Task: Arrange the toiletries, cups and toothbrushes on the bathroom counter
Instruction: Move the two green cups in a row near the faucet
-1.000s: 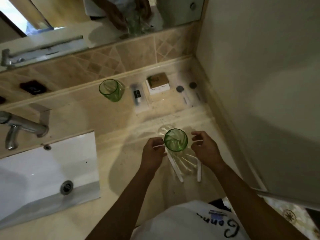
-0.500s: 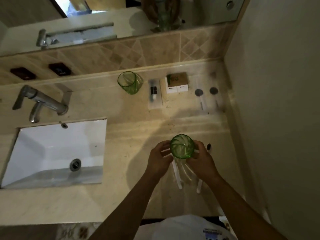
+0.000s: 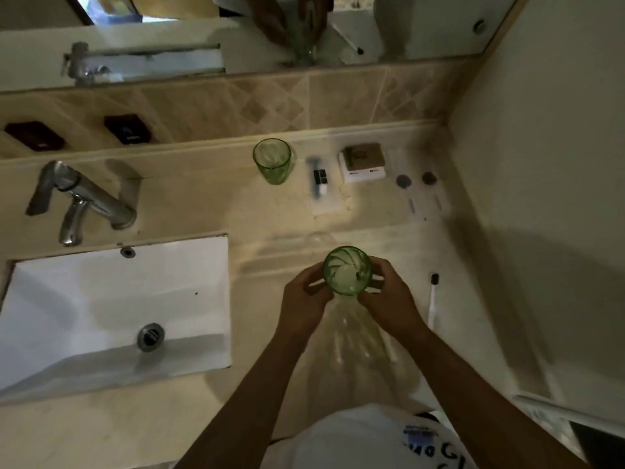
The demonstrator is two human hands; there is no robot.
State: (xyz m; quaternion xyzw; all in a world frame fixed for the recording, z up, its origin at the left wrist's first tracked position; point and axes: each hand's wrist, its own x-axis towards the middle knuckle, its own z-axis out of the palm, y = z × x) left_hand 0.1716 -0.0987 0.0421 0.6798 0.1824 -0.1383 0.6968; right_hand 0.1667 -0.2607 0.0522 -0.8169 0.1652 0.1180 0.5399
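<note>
From the head view I look down on the beige stone desk [image 3: 176, 204], and both of my hands are closed around one ribbed green glass cup [image 3: 347, 270] held upright over its right half. My left hand [image 3: 302, 301] has its grip wrapped on the cup's left side, and my right hand [image 3: 389, 299] has its grip curled on the right side, fingers touching the glass. Below the cup I can see pale stick shapes through clear wrapping, too blurred to name. A white toothbrush with a dark head [image 3: 432, 299] lies flat just right of my right hand. A second green glass cup [image 3: 272, 160] stands near the back wall, with a small white packet [image 3: 321, 184] and a white box with a brown top [image 3: 363, 162] to its right. The white rectangular sink [image 3: 111, 313] sits left, under the chrome tap [image 3: 81, 201].
</note>
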